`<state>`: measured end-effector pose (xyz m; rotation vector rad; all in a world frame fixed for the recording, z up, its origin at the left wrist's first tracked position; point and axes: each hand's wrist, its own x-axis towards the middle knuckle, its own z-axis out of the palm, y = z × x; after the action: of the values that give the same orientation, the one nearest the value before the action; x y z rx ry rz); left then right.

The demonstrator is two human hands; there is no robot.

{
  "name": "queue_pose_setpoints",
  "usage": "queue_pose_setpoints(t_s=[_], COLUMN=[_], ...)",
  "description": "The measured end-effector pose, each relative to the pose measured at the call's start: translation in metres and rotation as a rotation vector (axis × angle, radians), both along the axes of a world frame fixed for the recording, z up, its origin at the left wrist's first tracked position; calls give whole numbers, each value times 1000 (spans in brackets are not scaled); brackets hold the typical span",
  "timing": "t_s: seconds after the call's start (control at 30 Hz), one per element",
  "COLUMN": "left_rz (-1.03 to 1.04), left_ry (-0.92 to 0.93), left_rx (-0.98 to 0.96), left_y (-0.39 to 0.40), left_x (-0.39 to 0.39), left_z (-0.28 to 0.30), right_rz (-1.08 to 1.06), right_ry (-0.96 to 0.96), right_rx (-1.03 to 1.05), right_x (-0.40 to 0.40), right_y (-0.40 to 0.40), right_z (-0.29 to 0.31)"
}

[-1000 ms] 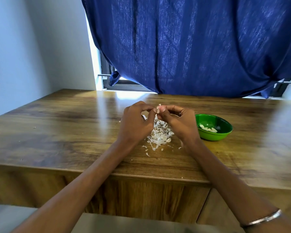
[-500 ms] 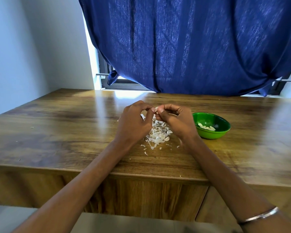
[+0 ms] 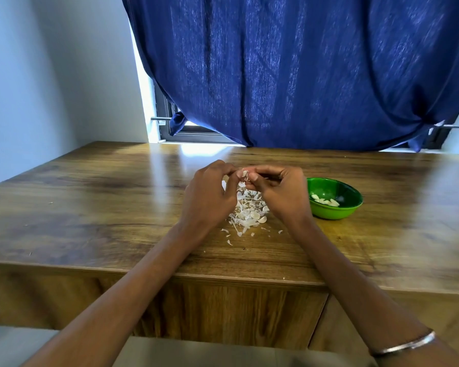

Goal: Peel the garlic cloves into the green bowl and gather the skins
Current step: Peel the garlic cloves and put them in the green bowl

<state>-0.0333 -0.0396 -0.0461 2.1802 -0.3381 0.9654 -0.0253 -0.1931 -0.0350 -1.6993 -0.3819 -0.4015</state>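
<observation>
Little has changed over the last second: the left hand (image 3: 207, 197) and right hand (image 3: 281, 193) stay raised together, fingertips pinching one garlic clove (image 3: 244, 174) between them, so peeling is still under way. Directly beneath lies the pile of skins (image 3: 249, 214) on the table (image 3: 90, 207). At three o'clock from the hands, the green bowl (image 3: 334, 207) holds a few peeled cloves (image 3: 325, 201).

Green bowl (image 3: 334, 207), right of centre; white garlic skins (image 3: 249, 215), centre; brown wood-grained table (image 3: 90, 207); deep blue curtain (image 3: 302, 75), upper frame; silver bangle (image 3: 406, 345), lower right.
</observation>
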Motion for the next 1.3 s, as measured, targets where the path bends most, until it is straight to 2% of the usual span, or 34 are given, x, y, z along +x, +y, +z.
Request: queue_pose_setpoints(t_s=[0.37, 0.5, 0.7, 0.83, 1.07, 1.23, 1.3], left_rz=[67, 53, 4, -75, -112, -43, -64], left_ry=[-12, -6, -19, 15, 149, -50, -64], left_rx=[70, 81, 95, 36, -188, -186, -200], left_y=[-3, -2, 2, 4, -2, 1, 0], left_x=[-7, -8, -3, -2, -6, -6, -9], left_z=[3, 4, 2, 2, 7, 8, 8], right_rz=[-80, -27, -7, -3, 13, -12, -15], right_ry=[-51, 3, -51, -72, -72, -62, -59], right_rx=[-74, -58, -102, -111, -84, -97, -112], right_x=[-1, 1, -2, -3, 0, 2, 2], right_y=[0, 0, 2, 2, 3, 2, 2], right_z=[1, 0, 1, 0, -1, -1, -1])
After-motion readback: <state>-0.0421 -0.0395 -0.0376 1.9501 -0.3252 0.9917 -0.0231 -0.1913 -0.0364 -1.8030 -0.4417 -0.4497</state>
